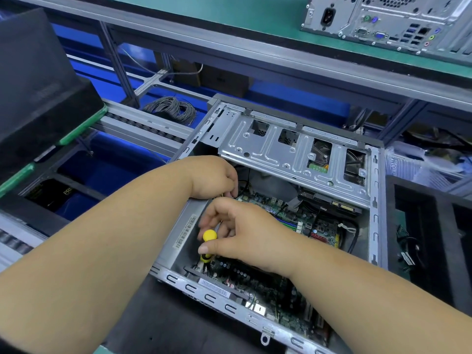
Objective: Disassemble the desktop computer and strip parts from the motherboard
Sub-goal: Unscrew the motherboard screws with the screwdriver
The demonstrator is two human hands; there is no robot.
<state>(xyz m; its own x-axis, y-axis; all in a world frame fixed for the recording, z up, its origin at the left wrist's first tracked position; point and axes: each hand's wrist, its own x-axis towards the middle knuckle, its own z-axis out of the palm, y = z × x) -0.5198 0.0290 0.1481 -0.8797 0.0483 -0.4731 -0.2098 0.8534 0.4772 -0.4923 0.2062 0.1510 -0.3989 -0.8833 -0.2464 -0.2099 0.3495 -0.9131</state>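
A right hand [237,233] pinches a yellow-capped screwdriver [208,245] upright over the motherboard [258,282] near the open case's [378,200] left wall; the left hand [214,178], fingers curled on something unclear, steadies nearby. Unscrewing seems underway.

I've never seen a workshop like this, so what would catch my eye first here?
Two bare hands reach into an open computer case lying at the centre. The right hand pinches a yellow screwdriver above the green circuit board, while the left hand reaches deeper inside. A second computer stands on the shelf at top right.
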